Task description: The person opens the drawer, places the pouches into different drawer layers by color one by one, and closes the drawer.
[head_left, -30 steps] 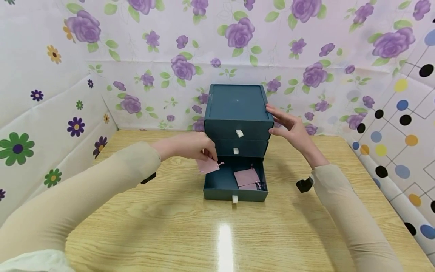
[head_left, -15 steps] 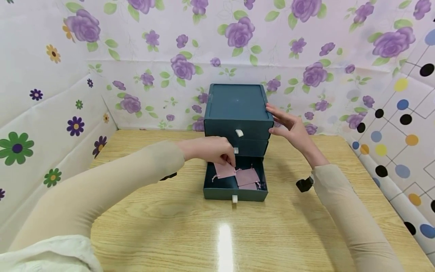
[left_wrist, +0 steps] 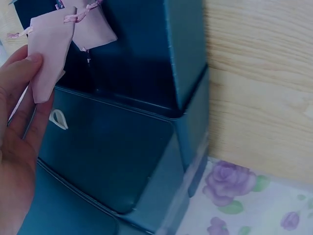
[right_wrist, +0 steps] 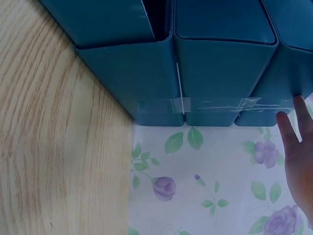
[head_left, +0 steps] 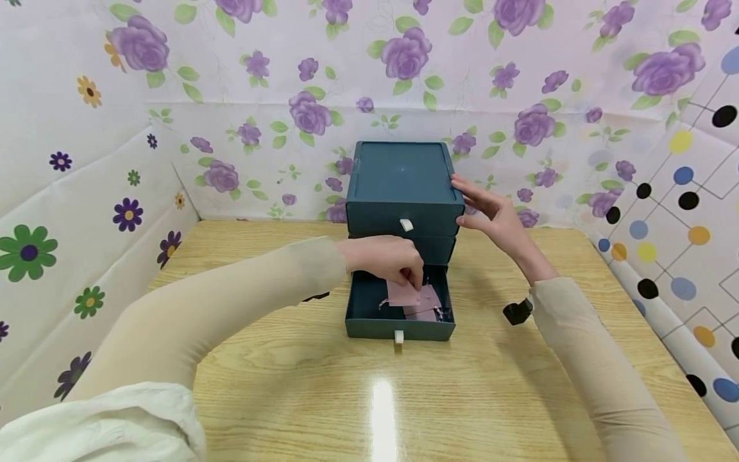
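My left hand [head_left: 391,256] pinches a small pink drawstring pouch [left_wrist: 51,46] between thumb and fingers. It hangs over the pulled-out bottom drawer [head_left: 369,328] of a dark blue drawer unit [head_left: 402,172]. Inside that drawer, toward its right side, lie other pink pouches [head_left: 428,309], partly covered by the held one. My right hand [head_left: 491,215], its fingers extended, rests against the right side of the unit near the top. In the right wrist view, fingertips [right_wrist: 283,117] touch the unit's side near its back edge.
The unit stands on a wood-grain table [head_left: 288,385] against a wall cloth [head_left: 260,128] with purple flowers. The upper drawers are closed, with a white pull tab [head_left: 407,225] on the top one. Clear tape [right_wrist: 215,104] runs along the unit's side near the back.
My left hand has carried the pink pouch rightward, from the drawer's left edge to above the pouches on the right. The right hand stays in place on the unit.
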Demonstrator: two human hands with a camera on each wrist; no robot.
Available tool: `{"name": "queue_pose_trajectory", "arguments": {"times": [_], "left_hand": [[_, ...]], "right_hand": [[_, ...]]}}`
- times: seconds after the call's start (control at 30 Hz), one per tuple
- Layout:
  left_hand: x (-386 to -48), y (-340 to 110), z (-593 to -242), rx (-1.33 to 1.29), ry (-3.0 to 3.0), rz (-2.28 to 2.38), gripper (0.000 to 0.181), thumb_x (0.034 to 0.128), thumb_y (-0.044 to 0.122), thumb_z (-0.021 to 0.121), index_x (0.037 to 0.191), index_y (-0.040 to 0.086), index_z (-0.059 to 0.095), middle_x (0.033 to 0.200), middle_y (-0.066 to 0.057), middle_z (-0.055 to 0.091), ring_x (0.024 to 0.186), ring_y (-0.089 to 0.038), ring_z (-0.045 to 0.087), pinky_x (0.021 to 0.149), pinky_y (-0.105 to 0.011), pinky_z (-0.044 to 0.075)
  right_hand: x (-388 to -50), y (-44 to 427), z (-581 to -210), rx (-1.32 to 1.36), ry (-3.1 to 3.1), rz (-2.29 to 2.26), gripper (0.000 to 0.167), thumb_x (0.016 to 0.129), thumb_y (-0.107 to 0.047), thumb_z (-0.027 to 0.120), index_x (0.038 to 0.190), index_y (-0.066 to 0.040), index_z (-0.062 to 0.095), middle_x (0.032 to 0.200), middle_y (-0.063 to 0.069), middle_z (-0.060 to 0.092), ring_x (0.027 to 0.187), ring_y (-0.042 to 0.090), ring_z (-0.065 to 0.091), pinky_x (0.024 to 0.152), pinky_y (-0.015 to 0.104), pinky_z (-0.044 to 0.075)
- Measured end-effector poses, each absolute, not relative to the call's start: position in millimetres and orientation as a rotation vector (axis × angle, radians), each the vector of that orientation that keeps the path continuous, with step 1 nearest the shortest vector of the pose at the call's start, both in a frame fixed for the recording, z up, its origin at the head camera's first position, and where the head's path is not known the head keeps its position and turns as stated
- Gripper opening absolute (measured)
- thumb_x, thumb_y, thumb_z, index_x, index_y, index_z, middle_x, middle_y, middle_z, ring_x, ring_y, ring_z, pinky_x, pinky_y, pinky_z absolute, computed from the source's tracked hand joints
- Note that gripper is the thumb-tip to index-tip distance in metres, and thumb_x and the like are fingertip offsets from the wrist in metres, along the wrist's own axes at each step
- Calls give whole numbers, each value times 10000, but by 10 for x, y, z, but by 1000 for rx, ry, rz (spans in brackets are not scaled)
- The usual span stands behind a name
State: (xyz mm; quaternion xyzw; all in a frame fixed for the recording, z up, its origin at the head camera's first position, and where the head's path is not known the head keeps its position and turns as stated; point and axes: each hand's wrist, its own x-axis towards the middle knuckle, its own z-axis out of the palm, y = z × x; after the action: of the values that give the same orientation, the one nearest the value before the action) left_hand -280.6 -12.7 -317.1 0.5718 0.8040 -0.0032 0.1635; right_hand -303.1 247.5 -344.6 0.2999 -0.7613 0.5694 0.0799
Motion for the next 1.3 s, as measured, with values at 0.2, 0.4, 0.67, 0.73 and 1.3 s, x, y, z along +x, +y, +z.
{"name": "queue_pose_trajectory", "arguments": {"times": [0.2, 0.4, 0.67, 0.73, 1.3], "left_hand": [[-2835, 39, -3137, 1619, 2254, -33, 231, 955, 108, 652, 1129, 205, 769, 1092, 37, 738, 924, -69, 639, 913, -211, 541], [-2869, 174, -3223, 1631, 2234, -46, 235, 954, 114, 656, 1138, 210, 766, 1109, 45, 734, 923, -59, 638, 889, -193, 542], [-2896, 247, -3315, 1631, 2218, -12, 241, 955, 110, 654, 1155, 192, 761, 1123, 46, 736, 948, -59, 648, 915, -192, 538], [-2902, 250, -3319, 1628, 2215, -13, 242, 956, 110, 652, 1157, 188, 760, 1127, 45, 736, 956, -60, 652, 920, -188, 537], [-2906, 201, -3290, 1559, 2208, -79, 411, 909, 153, 725, 1310, 220, 670, 1352, 55, 642, 1246, -96, 590, 1093, -268, 471]], "right_hand": [[-3044, 2476, -3451, 899, -2278, 1698, 589, 930, -41, 660, 1480, -153, 484, 1588, -26, 400, 1466, 102, 378, 1213, 544, 273], [-3037, 2500, -3457, 904, -2269, 1698, 590, 931, -30, 655, 1482, -147, 481, 1589, -20, 399, 1463, 106, 384, 1216, 411, 330], [-3024, 2483, -3462, 923, -2243, 1733, 597, 928, -2, 649, 1485, -126, 473, 1592, -9, 393, 1457, 101, 392, 1149, 208, 391], [-3027, 2481, -3464, 921, -2244, 1733, 596, 928, -6, 651, 1484, -129, 475, 1591, -14, 395, 1454, 95, 395, 1125, 165, 396], [-3040, 2490, -3475, 903, -2259, 1717, 588, 931, -25, 654, 1481, -142, 482, 1588, -17, 400, 1461, 108, 387, 1218, 453, 314]]}}
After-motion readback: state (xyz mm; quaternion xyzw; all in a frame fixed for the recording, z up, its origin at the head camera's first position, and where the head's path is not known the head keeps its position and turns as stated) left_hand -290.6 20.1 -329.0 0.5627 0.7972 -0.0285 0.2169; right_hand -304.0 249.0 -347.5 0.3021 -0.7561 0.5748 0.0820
